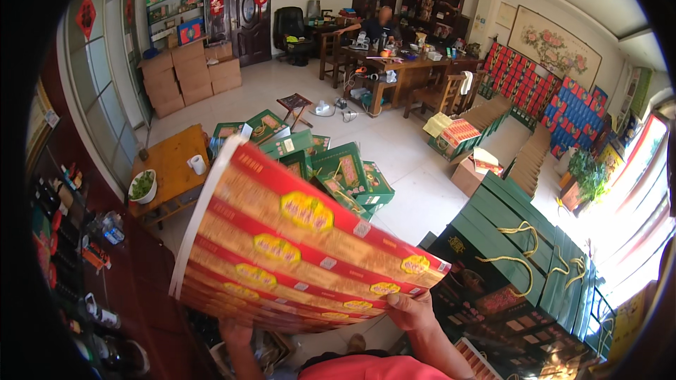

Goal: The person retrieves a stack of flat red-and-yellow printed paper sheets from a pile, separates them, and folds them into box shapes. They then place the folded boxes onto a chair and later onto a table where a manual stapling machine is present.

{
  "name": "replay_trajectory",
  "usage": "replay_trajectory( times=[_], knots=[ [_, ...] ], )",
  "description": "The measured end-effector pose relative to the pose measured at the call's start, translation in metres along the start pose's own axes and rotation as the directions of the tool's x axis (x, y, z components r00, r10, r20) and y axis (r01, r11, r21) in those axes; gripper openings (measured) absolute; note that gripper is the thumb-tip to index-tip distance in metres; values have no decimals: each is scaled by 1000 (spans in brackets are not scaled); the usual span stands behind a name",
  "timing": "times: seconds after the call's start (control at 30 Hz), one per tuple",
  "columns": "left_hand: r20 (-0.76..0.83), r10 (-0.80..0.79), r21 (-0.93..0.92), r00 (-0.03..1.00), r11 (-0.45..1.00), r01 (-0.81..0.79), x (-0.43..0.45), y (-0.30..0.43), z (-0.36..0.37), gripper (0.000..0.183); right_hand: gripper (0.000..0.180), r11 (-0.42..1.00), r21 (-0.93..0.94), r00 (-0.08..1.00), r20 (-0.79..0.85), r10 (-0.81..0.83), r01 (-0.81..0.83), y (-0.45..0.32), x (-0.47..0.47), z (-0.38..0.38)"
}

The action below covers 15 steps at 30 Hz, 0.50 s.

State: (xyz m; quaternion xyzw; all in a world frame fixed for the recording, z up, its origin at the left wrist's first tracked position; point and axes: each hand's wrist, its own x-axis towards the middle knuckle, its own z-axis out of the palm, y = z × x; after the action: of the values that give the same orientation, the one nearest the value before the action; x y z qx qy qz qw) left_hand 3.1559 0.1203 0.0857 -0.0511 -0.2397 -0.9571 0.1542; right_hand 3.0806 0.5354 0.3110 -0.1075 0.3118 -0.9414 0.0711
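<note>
A large printed sheet (pixel 317 245), red and tan with yellow emblems in rows, is held up before me at a slant. It bears writing and printed codes. My right hand (pixel 412 310) pinches its right edge, thumb on the printed face. At the lower left, my left hand (pixel 236 330) meets the bottom edge; its fingers are partly hidden behind the sheet. The sheet's white margin (pixel 206 211) runs along its left side. Whether it is one layer or several, I cannot tell.
Stacked green gift boxes (pixel 501 253) with gold rope handles stand close at right. More green boxes (pixel 338 169) lie heaped beyond the sheet. A wooden table (pixel 177 166) holds a white bowl of greens (pixel 142 187). A person (pixel 380 26) sits at the far desk (pixel 406 66).
</note>
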Motion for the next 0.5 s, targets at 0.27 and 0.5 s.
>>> replay_trajectory(
  times=[0.27, 0.5],
  knots=[
    [-157, 27, 98, 987, 995, -11, -1, -6, 47, 75, 55, 999, -30, 964, -265, 32, -42, 10, 7, -23],
    [-226, 40, 274, 973, 961, 24, 12, -12, 69, 70, 60, 998, -55, 906, -423, -25, 1, 15, 13, -49]
  ],
)
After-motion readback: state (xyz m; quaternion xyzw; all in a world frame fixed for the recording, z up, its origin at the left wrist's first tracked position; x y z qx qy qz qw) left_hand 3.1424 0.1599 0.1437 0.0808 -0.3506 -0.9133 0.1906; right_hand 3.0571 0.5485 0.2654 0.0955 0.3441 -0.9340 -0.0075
